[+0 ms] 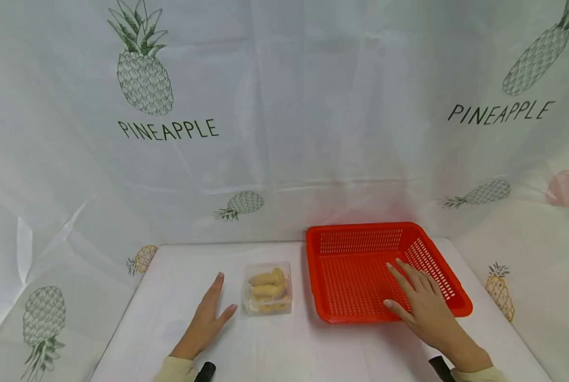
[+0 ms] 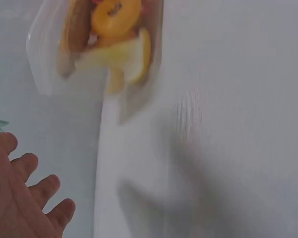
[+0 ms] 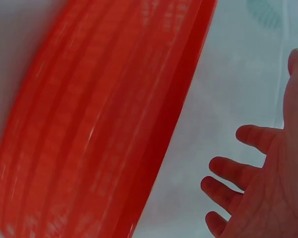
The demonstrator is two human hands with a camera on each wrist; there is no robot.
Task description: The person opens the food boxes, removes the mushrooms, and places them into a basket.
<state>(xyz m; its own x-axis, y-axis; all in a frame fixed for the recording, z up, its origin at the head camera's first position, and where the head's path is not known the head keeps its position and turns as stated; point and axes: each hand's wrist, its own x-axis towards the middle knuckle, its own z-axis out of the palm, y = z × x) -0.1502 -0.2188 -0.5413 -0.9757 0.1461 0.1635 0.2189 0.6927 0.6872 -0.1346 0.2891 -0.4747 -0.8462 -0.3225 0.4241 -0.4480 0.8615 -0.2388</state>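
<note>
A clear plastic container (image 1: 268,307) of yellow, banana-like pieces (image 1: 267,291) stands on the table, left of a red plastic basket (image 1: 351,286). The left wrist view shows a round orange-yellow piece (image 2: 115,17) among its contents. Left of the container is my left hand (image 1: 203,321), thumb and fingers spread, holding nothing. My right hand (image 1: 428,313) is over the basket's front right corner in the head view, fingers extended and apart. Seen from the right wrist, those fingers (image 3: 236,171) hold nothing and the basket's slotted side (image 3: 84,119) is beside them.
A white-covered table (image 1: 246,350) carries both containers. Behind it and along the sides hangs a white sheet (image 1: 284,116) printed with pineapples, close to the basket's back rim. A dark wrist device (image 1: 205,371) shows at the left sleeve.
</note>
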